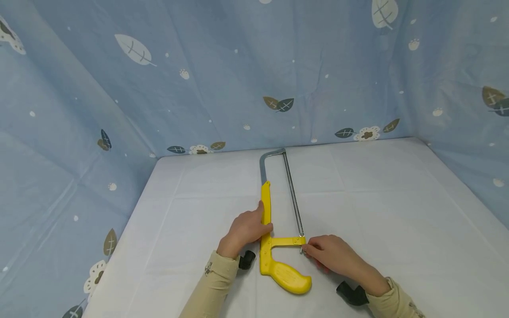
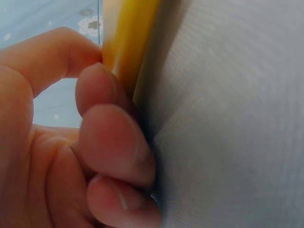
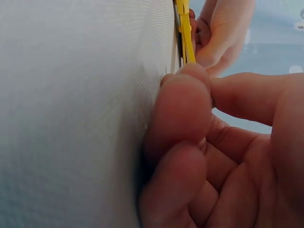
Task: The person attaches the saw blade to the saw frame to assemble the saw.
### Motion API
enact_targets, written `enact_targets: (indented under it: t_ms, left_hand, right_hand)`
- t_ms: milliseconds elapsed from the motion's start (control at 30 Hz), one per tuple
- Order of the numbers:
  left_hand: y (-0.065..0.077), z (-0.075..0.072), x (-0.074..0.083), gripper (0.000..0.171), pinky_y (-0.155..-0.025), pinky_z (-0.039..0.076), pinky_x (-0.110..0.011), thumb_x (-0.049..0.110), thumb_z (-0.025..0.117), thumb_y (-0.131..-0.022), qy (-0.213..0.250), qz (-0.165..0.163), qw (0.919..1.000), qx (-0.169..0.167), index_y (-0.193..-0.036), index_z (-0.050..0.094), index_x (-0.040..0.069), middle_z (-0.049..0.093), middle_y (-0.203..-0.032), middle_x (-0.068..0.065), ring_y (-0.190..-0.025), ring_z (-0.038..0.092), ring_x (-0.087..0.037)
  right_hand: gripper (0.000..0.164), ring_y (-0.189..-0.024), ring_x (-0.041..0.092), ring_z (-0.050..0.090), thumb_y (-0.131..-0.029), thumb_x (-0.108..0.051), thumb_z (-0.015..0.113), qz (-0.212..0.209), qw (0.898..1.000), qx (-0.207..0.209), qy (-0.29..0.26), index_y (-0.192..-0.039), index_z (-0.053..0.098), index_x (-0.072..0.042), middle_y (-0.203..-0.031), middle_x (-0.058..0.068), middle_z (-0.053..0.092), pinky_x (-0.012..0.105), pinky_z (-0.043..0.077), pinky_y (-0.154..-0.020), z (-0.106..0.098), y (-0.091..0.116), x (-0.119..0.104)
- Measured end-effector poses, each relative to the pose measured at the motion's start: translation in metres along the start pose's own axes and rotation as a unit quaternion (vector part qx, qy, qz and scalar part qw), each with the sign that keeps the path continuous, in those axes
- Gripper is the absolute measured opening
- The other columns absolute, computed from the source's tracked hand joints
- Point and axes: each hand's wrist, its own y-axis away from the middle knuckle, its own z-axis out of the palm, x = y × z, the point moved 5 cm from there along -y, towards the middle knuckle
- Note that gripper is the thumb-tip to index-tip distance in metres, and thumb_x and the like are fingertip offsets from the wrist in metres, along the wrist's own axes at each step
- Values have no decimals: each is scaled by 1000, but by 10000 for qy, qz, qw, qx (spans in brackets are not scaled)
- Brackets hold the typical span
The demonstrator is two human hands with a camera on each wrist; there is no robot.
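A hacksaw (image 1: 288, 276) with a yellow handle and grey metal bow lies flat on the white-covered table. Its thin blade (image 1: 293, 194) runs along the right side, from the bow's far tip to the yellow crossbar (image 1: 285, 241). My left hand (image 1: 247, 227) grips the yellow spine of the frame, thumb over it; in the left wrist view the fingertips (image 2: 116, 142) are against its yellow edge. At the crossbar's right end, my right hand (image 1: 332, 254) pinches the small metal wing nut (image 1: 303, 250) between thumb and fingers, which mostly cover it.
Black wrist-worn pieces (image 1: 247, 259) sit beside both wrists, below the hands. The white tablecloth (image 1: 199, 229) shows fold lines. A blue curtain (image 1: 238, 75) with leaf prints hangs behind the table and along its sides.
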Motion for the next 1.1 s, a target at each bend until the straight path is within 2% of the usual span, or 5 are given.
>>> enact_targets:
  t_ms: [167,467,667,867,1100]
  left_hand:
    - [0,0,0,79,-43,35,-27,38,51,-81,32,-31,10000,-5,-143,16,6,47,-55,-2,-42,42,-16]
    - [-1,0,0,79,-44,35,-27,39,50,-81,18,-20,10000,-2,-143,15,7,48,-57,-2,-43,42,-16]
    - [-1,1,0,79,-44,35,-27,39,51,-81,3,-12,10000,-1,-143,16,6,47,-57,-2,-44,43,-16]
    - [1,0,1,78,-44,36,-28,38,51,-81,56,-40,10000,-8,-143,16,6,49,-57,-2,-43,45,-16]
    - [1,-1,1,78,-43,36,-27,37,51,-81,73,-50,10000,-19,-143,16,6,49,-55,-2,-42,44,-16]
  right_hand:
    - [33,-38,10,43,-90,-40,47,-97,9998,-125,-148,-67,57,-19,-45,-7,44,23,34,-40,-1,-1,2]
    - [24,-38,14,46,-85,-40,55,209,9988,27,-438,-81,54,-16,-49,-3,48,24,33,-39,-3,0,6]
    - [22,-38,15,46,-85,-37,56,204,9980,32,-601,-83,53,-16,-50,-3,49,25,34,-39,-2,0,7]
    - [23,-39,14,46,-87,-37,53,129,9978,-70,-642,-80,55,-15,-50,-3,48,26,35,-38,-1,0,7]
    - [33,-39,13,47,-89,-42,47,-40,9988,-121,-479,-71,56,-16,-49,-5,48,26,36,-39,-1,0,5]
